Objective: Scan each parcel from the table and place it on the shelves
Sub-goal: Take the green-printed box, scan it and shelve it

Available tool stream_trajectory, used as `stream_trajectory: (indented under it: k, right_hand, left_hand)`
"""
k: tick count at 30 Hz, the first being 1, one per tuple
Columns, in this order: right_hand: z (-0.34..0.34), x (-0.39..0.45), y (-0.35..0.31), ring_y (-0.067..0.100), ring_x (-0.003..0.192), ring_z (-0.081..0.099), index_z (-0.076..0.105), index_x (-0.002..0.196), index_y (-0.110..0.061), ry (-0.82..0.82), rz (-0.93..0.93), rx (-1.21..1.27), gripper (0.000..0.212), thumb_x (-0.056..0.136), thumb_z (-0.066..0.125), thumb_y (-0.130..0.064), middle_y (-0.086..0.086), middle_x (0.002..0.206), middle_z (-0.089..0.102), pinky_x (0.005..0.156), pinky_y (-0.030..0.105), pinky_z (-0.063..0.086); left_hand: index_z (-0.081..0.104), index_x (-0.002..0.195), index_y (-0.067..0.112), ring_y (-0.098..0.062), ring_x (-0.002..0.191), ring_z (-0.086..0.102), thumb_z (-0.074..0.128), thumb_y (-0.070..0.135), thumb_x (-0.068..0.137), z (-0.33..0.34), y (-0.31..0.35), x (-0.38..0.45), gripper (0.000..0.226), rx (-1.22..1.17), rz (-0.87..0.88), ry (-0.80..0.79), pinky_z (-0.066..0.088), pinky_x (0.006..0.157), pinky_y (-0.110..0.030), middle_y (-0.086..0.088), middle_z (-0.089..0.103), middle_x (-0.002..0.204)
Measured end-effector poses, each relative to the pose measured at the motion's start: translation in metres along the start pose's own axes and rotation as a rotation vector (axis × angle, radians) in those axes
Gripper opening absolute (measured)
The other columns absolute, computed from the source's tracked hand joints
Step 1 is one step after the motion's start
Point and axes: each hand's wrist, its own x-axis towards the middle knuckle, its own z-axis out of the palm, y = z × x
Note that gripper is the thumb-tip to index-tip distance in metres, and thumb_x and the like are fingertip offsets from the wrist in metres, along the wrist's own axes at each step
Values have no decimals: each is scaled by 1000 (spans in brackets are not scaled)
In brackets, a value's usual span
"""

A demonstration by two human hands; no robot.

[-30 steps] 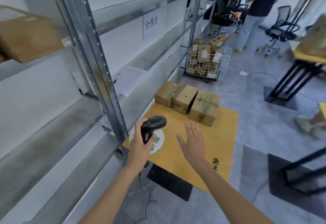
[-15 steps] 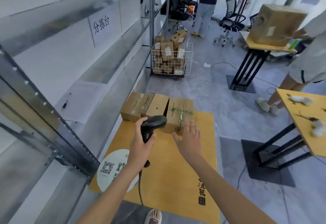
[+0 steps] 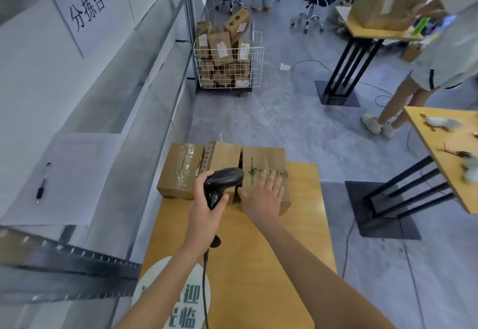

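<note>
Middle parcel (image 3: 224, 156) half hidden behind scanner (image 3: 223, 182); label print unreadable.

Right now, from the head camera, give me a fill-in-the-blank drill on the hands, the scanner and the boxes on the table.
1. The left hand grips a black ____.
2. The right hand lies with fingers spread on the box printed in ____ ink.
3. The number of boxes in a row on the wooden table is ____.
4. The wire cart on the floor is packed with ____.

Missing words: scanner; green; three; boxes
</note>
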Motion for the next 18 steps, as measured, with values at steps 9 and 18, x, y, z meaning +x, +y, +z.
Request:
stream_trajectory:
  k: [9,18]
  right_hand:
    - [39,34,13,52,148,-21,-17,157,-4,-140,189,-70,126,82,43,-86,28,162,-23,116,69,-7]
    - [37,30,17,53,150,-8,-10,158,0,-79,163,-148,101,98,40,-64,31,163,-12,119,68,4]
  left_hand:
    - [39,135,40,-13,69,67,66,5,96,-3,-23,13,59,-21,-85,8,57,67,-23,37,60,105]
    - [40,123,61,-16,70,67,68,8,96,1,-29,17,66,-101,-158,81,55,70,-23,2,64,110]
